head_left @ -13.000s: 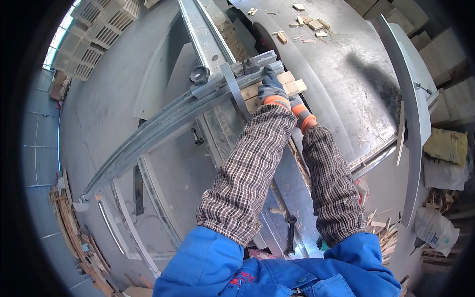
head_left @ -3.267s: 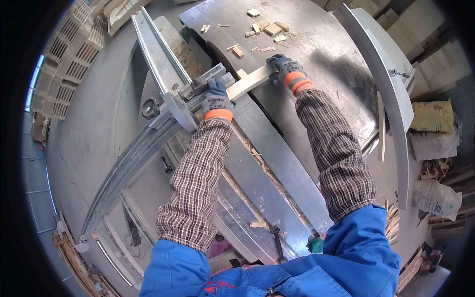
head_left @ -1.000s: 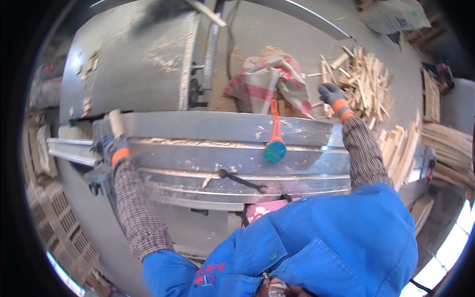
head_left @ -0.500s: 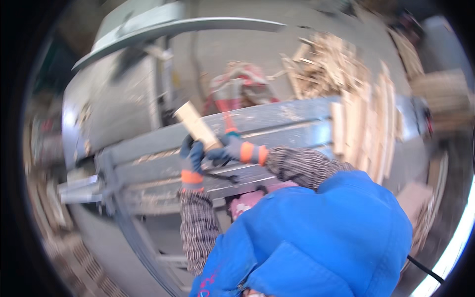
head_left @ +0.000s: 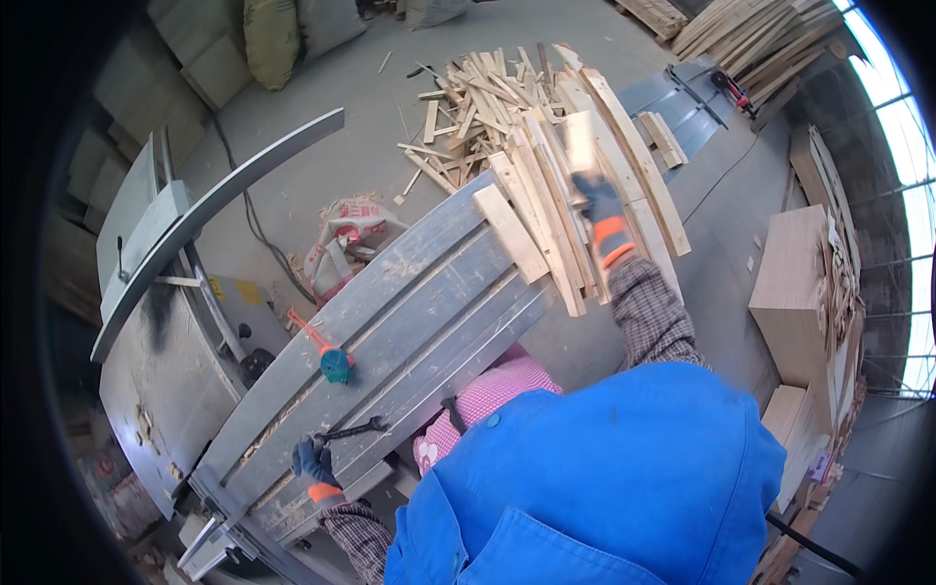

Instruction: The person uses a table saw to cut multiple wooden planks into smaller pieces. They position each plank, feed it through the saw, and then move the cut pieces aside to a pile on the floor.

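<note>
My right hand (head_left: 602,202), in a grey glove with an orange cuff, grips a short pale wood block (head_left: 579,141), slightly blurred, over the stacked boards on the right. My left hand (head_left: 312,462), gloved alike, is down at the left end of the grey slatted metal table (head_left: 429,283), its fingers somewhat apart and holding nothing that I can see. Right beside its fingers lies a dark open-ended wrench (head_left: 356,429). Farther up the table sits a green tape measure (head_left: 335,365) with an orange strap.
Long wooden boards (head_left: 531,210) lie across the table's right end. Beyond it, a heap of offcuts (head_left: 478,107) covers the floor, near a white and red sack (head_left: 351,234). A machine with a curved metal guard (head_left: 224,214) stands left. Stacked panels (head_left: 795,283) stand right.
The wood block has gone from between both hands over the table to the right, now in my right hand alone. My left hand has let go of it. The view has turned.
</note>
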`<state>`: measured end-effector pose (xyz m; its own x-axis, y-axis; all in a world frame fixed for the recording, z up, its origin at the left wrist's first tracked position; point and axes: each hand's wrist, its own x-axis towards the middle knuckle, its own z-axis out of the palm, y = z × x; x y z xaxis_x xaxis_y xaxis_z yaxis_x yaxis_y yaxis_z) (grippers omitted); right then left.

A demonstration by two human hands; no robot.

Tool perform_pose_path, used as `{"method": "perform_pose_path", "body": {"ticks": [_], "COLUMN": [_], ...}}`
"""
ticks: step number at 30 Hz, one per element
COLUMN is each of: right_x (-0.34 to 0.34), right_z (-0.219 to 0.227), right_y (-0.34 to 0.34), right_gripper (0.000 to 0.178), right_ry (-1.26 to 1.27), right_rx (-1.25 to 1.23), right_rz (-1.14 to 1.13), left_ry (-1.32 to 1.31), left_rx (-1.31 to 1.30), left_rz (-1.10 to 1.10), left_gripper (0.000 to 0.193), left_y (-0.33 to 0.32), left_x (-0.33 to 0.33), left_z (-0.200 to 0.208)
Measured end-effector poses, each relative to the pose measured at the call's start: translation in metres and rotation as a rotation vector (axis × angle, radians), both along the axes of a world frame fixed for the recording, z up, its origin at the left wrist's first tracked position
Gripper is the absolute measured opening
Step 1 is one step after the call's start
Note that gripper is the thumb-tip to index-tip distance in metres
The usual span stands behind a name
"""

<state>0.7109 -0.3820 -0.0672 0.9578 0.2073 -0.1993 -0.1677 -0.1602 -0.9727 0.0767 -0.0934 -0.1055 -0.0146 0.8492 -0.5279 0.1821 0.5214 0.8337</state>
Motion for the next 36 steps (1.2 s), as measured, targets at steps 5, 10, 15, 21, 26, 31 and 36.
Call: {"method": "perform_pose_path", "body": {"ticks": [5,10,15,21,26,31,36], "right_x": [0.150,0.293,0.333,0.261,0.044,-0.029,-0.012], "right_z": [-0.021,-0.048,-0.055,-0.062,-0.015,-0.015,-0.050], "right_y": [-0.137,-0.232,-0.240,-0.126,0.047,0.141,0.160], "right_gripper": [0.058,0.067,0.054,0.042,0.040,0.067,0.078], "right_ry": [-0.475,0.071,-0.153,-0.701,-0.460,-0.545,-0.493], "right_rx": [-0.484,-0.782,-1.164,-0.508,-0.495,-1.306,-1.389], "right_rz": [-0.278,-0.270,-0.331,0.003,0.561,0.930,0.885], "left_ry": [0.010,-0.002,0.028,0.058,0.037,0.122,0.072], "left_rx": [0.019,-0.102,-0.079,-0.110,-0.136,-0.174,-0.086], "left_rz": [-0.062,0.031,0.030,0.097,0.075,-0.017,0.020], "left_gripper": [0.032,0.034,0.031,0.031,0.022,0.041,0.037], "left_y": [0.002,0.019,0.026,0.005,-0.015,-0.020,-0.044], "left_x": [-0.020,-0.008,-0.012,-0.028,0.006,0.011,0.002], "left_z": [-0.008,0.000,0.020,0.007,0.015,0.013,0.031]}}
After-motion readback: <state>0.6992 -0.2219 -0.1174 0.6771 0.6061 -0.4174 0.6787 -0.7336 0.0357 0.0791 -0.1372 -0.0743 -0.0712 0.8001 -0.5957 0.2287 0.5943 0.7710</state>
